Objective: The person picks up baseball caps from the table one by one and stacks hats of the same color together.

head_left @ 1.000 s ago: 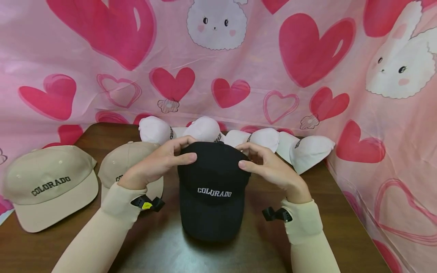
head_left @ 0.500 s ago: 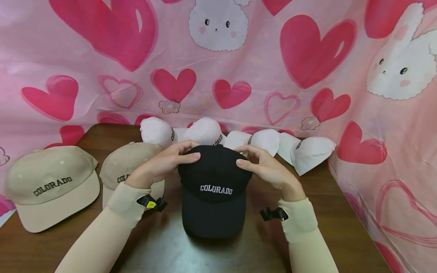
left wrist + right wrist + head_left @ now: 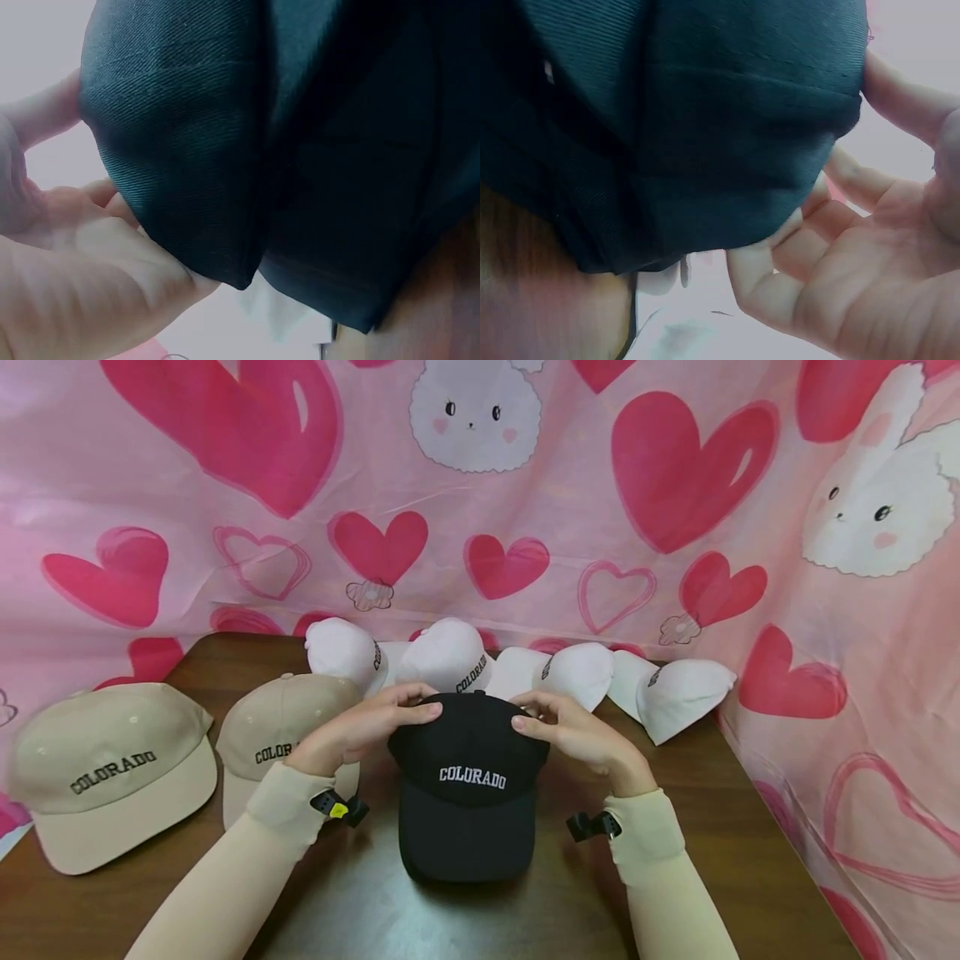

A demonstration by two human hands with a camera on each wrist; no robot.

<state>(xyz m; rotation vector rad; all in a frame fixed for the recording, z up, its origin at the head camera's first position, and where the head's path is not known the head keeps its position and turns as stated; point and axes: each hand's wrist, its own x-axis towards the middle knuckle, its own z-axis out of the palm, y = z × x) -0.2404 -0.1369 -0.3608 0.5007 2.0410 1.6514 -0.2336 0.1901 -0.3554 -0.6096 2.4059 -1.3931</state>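
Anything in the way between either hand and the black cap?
Nothing visible. The left hand and right hand both hold the black cap directly, one on each side. White caps lie behind it, beige caps to its left, none between.

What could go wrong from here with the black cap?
The left hand and right hand grip the black cap at its sides, so squeezing might dent it. The left sleeve overlaps a beige cap in the head view and could brush it. Pushing back might nudge the white caps behind.
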